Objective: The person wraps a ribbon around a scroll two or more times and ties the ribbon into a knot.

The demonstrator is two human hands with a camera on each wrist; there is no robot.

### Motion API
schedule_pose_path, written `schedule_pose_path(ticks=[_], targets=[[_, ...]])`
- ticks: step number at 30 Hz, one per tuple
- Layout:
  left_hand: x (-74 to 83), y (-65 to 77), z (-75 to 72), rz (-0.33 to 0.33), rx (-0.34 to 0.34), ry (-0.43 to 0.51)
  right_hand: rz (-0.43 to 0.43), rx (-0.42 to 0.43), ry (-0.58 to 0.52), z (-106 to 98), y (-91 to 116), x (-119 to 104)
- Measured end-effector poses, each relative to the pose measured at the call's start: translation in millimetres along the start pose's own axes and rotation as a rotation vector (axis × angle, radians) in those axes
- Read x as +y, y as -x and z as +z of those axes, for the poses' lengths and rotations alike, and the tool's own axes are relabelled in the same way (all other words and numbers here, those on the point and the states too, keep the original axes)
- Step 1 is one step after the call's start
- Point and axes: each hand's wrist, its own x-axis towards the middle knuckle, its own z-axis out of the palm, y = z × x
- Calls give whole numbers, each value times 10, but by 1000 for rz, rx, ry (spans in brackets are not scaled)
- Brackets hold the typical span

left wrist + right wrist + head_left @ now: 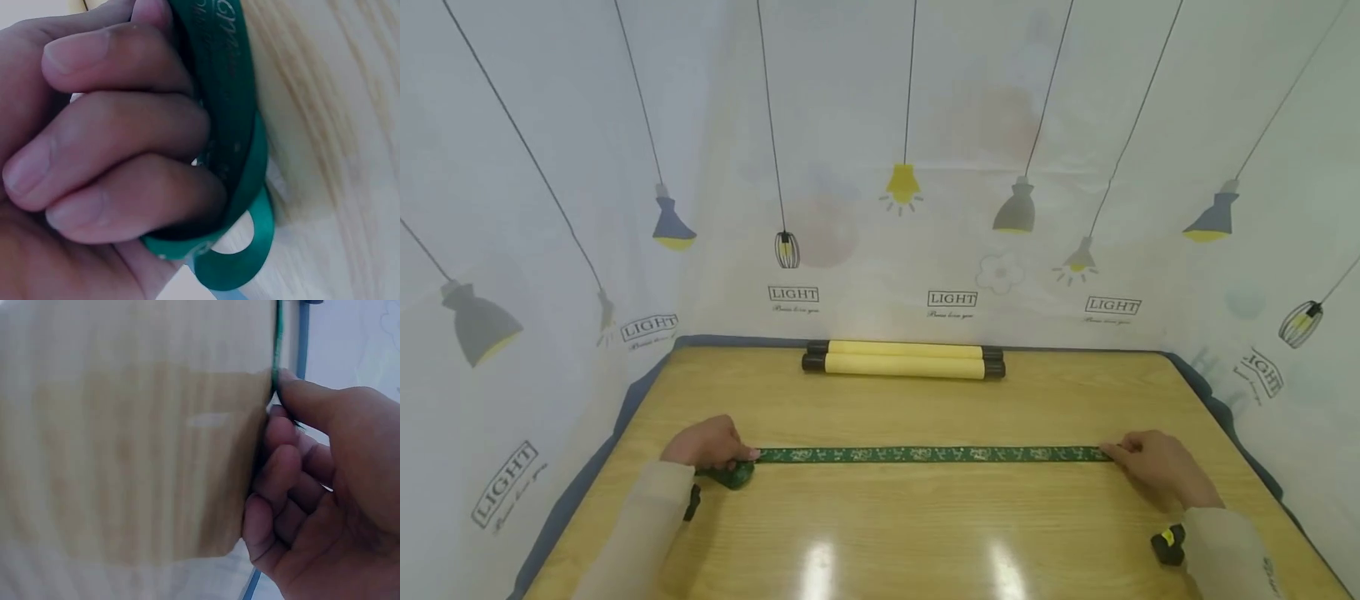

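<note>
A green ribbon (925,454) with gold print stretches straight across the table from hand to hand. At its left end my left hand (711,442) pinches it between thumb and finger. The other fingers of that hand (125,131) curl inward in the left wrist view, with loops of the ribbon (225,94) around and below them. My right hand (1157,467) pinches the ribbon's right end, low over the table. From the right wrist, the ribbon (279,337) shows edge-on as a thin strip at the thumb tip of the right hand (350,487).
Two yellow tubes (906,367) with black ends lie side by side at the table's back edge. The wood-grain table (925,525) meets a white wall covering (865,275) printed with lamps. A black piece with a yellow mark (1168,546) is by the right wrist.
</note>
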Motion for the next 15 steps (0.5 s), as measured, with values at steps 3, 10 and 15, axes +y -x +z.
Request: schedule_pose_path(ticks=[3, 10, 15], targets=[[-7, 12, 21, 4, 3, -1, 52, -6, -29, -11, -4, 6], [-9, 2, 43, 27, 27, -3, 85, 12, -101, -96, 6, -28], [-6, 17, 37, 18, 26, -7, -19, 137, -45, -82, -71, -179]])
